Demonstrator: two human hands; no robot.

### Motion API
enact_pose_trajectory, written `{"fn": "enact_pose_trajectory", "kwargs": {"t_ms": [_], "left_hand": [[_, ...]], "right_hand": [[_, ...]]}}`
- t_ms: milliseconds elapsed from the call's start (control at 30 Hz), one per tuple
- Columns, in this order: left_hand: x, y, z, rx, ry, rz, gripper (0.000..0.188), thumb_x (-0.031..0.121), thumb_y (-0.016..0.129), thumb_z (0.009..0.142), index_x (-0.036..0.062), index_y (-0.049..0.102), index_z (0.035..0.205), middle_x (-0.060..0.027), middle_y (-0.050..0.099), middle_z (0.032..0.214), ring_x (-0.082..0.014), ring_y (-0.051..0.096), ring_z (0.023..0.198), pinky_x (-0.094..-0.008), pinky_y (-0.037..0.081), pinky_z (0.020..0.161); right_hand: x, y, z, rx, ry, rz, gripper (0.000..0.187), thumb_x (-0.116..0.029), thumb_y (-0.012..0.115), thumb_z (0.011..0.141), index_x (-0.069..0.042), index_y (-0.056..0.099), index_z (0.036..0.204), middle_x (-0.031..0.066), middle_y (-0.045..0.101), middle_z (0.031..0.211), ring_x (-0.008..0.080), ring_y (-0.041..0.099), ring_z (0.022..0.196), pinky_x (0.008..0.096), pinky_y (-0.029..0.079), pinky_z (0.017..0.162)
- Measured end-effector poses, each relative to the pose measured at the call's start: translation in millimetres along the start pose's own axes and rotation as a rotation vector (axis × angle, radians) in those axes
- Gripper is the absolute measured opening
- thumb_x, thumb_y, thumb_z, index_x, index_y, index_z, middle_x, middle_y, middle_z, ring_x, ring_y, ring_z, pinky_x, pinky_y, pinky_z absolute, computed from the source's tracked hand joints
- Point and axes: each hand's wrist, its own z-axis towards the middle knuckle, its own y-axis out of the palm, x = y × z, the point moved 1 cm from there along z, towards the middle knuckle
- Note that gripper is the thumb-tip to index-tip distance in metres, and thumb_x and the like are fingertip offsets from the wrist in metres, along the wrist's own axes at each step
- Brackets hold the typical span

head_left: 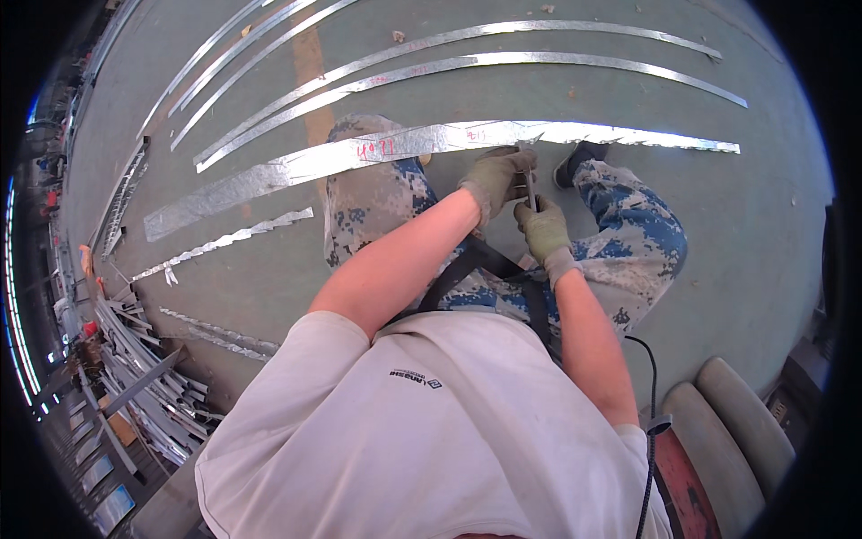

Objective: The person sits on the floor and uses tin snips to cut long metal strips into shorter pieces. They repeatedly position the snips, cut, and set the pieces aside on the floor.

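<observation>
Grey, metallic-looking, the slim straight tool (532,192) sits between the hands: the right hand (545,231), in a dull-green glove, pinches its near end; the similarly gloved left hand (499,182) curls at its far end, whether gripping I cannot tell. Just beyond lies a broad, shiny silver metal strip (413,141) with red marks; farther off, narrow silver metal strips (503,59) cross the grey-green floor (736,256).

From here I am seeing both arms extending forward over the lap, the left forearm (395,256) slanting inward across the body and the right forearm (593,341) leaning in more steeply. The gloved left hand (501,180) is resting slightly farther out, holding its fingers curled; the gloved right hand (544,229) is sitting close beside it, keeping its fingers bent.
</observation>
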Motion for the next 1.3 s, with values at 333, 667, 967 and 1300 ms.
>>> {"fn": "enact_pose_trajectory", "kwargs": {"t_ms": [333, 667, 967, 1300], "left_hand": [[-50.7, 15.6, 113.7, 0.265, 0.025, 0.503, 0.017, 0.023, 0.07, 0.09, 0.0081, 0.068, 0.083, -0.0061, 0.062, 0.067, -0.0192, 0.056, 0.056, -0.0365, 0.045, 0.053], [-9.4, 41.4, 38.1, 0.013, -0.16, 0.039, 0.016, 0.022, 0.062, 0.099, 0.0086, 0.069, 0.102, 0.0047, 0.048, 0.064, -0.0095, 0.037, 0.048, -0.0291, 0.031, 0.046], [7.4, 48.5, 12.4, 0.099, -0.168, 0.019, 0.015, 0.018, 0.061, 0.098, 0.0062, 0.068, 0.102, 0.0045, 0.047, 0.066, -0.0096, 0.035, 0.05, -0.0302, 0.033, 0.049], [22.4, 52.9, 5.2, -0.016, -0.251, -0.028, 0.024, 0.016, 0.048, 0.103, 0.0022, 0.063, 0.116, 0.005, 0.042, 0.069, -0.0085, 0.031, 0.051, -0.0268, 0.03, 0.047]], "right_hand": [[-31.9, 7.2, -18.1, 0.159, -0.027, -0.259, 0.041, -0.033, 0.066, 0.091, -0.003, 0.068, 0.119, 0.0295, 0.07, 0.109, 0.0491, 0.064, 0.108, 0.0503, 0.052, 0.091], [-36.5, 13.8, -9.6, 0.21, 0.122, -0.332, 0.047, -0.031, 0.065, 0.091, -0.004, 0.061, 0.129, 0.0274, 0.07, 0.118, 0.0447, 0.066, 0.112, 0.0504, 0.052, 0.095], [-54.7, -25.4, -38.3, -0.244, 0.129, 0.323, 0.052, -0.028, 0.078, 0.085, -0.003, 0.061, 0.127, 0.0135, 0.072, 0.109, 0.0245, 0.071, 0.087, 0.0364, 0.057, 0.073], [-15.1, -34.1, -26.5, -0.872, 0.382, 1.248, 0.029, -0.033, 0.068, 0.099, -0.007, 0.067, 0.114, 0.0057, 0.071, 0.08, 0.0186, 0.066, 0.06, 0.0323, 0.052, 0.053]]}}
